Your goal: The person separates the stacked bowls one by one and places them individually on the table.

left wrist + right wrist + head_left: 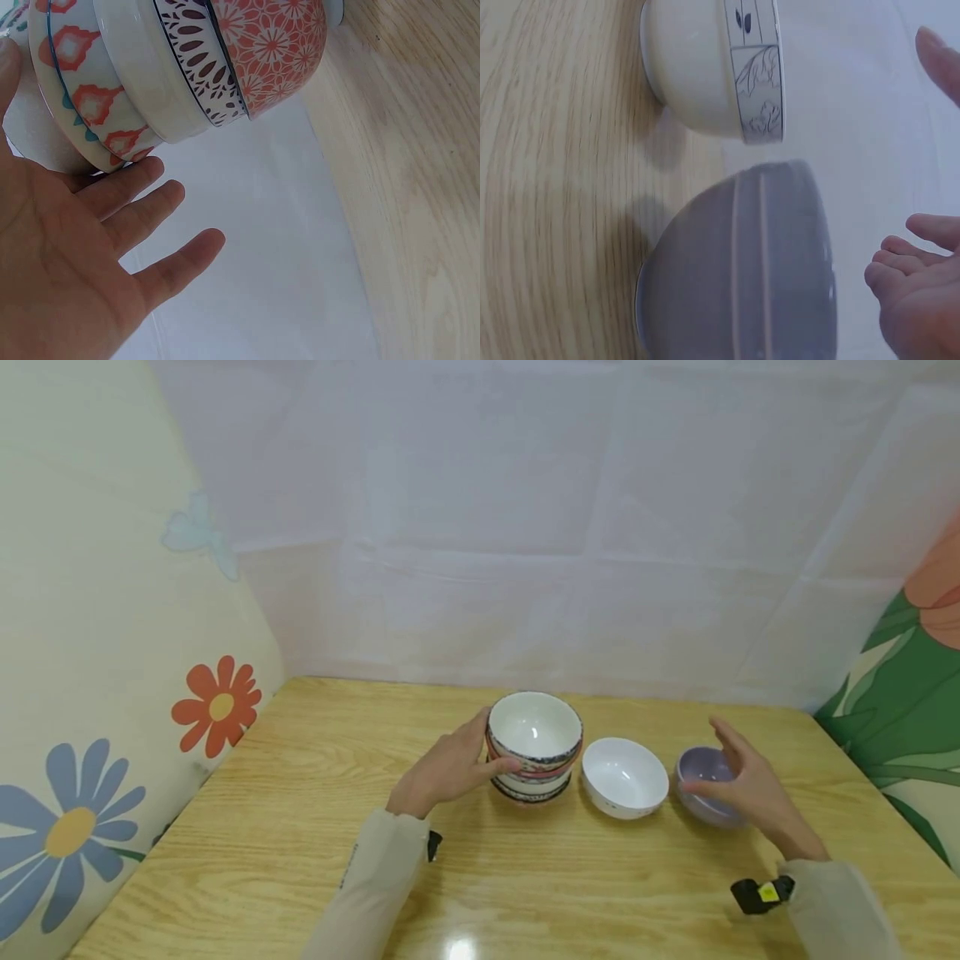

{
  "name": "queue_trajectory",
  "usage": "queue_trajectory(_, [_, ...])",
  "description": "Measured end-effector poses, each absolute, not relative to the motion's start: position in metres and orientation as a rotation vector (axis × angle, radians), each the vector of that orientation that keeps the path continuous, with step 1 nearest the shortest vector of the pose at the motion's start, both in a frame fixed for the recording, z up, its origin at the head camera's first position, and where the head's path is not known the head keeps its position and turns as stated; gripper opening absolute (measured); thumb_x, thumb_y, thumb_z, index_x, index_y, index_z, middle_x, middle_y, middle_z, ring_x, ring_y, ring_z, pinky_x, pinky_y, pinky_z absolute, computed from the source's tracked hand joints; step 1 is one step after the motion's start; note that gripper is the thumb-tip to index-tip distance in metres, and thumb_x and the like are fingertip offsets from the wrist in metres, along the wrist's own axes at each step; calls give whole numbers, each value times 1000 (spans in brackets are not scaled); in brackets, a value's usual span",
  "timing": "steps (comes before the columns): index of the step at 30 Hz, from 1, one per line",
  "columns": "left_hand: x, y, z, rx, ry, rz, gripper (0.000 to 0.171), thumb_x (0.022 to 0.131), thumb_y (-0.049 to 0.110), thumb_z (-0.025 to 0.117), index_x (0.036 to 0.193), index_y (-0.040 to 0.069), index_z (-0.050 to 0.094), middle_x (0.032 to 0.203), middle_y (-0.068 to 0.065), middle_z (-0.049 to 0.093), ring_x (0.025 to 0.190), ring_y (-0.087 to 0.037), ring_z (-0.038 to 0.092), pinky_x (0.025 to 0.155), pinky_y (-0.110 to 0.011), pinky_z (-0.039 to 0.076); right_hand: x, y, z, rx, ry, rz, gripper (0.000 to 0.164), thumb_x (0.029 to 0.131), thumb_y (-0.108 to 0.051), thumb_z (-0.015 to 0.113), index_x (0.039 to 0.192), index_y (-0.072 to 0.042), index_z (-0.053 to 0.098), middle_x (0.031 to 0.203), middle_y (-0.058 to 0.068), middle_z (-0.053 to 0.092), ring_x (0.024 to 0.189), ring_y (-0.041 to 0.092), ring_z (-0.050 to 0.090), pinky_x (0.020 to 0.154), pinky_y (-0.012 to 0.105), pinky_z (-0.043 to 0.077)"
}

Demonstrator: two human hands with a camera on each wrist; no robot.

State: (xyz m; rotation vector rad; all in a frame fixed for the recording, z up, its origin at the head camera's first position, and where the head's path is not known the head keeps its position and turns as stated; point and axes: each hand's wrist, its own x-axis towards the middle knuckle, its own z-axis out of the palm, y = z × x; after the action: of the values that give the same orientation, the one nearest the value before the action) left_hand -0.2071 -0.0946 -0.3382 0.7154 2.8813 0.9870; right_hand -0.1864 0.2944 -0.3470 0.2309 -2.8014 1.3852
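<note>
Your left hand [450, 764] grips bowl stack [534, 731], thumb in front, some fingers extended; stack upright, toward far edge of tabletop [322, 752]. White bowl [625, 777] upright just right of stack. Purple bowl [705, 766] beside it, upright, toward far right corner. Your right hand [761, 793] hovers at purple bowl, fingers spread, holding nothing.

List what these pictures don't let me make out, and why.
Stacked bowls: part of the left side, head view, behind the left hand.
Purple bowl: right rim, head view, behind the right hand.
White bowl: one side, right wrist view, cut off by the top edge.
Left sleeve marking: head view, too small to read.
</note>
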Motion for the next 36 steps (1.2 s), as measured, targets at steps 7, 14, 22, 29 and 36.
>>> queue_trajectory(7, [-208,-94,-339,723,2882,987,95,84,61,57,153,12,16,151,-10,36,137,-27,38,107,-49,38,-189,279,-345,243,-2829,1359,108,80,-24,77,154,-10,0,157,26,3,141,50,11,110,61,20])
queue_trajectory(14, [-207,-94,-338,719,2881,985,95,83,61,57,153,11,16,151,-11,36,137,-28,38,107,-49,38,-191,265,-343,291,-2819,1438,106,81,-22,76,154,-11,0,158,23,1,141,51,8,110,64,17])
queue_trajectory(22, [-206,-94,-338,712,2876,996,96,83,63,57,153,12,16,151,-11,36,136,-29,39,107,-49,38,-197,242,-342,420,-2763,1502,105,80,-21,77,155,-13,4,160,16,3,144,45,5,114,59,14])
queue_trajectory(29, [-206,-94,-338,704,2876,995,97,83,63,57,153,12,15,152,-11,35,136,-30,39,107,-49,38,-202,220,-341,486,-2711,1571,105,78,-16,79,155,-13,7,160,14,6,146,40,6,116,54,13])
queue_trajectory(36, [-206,-94,-339,695,2879,989,97,82,64,57,154,13,15,152,-11,35,136,-30,39,107,-49,38,-205,202,-342,505,-2714,1581,107,75,-19,81,154,-12,10,160,14,10,146,38,9,117,51,14])
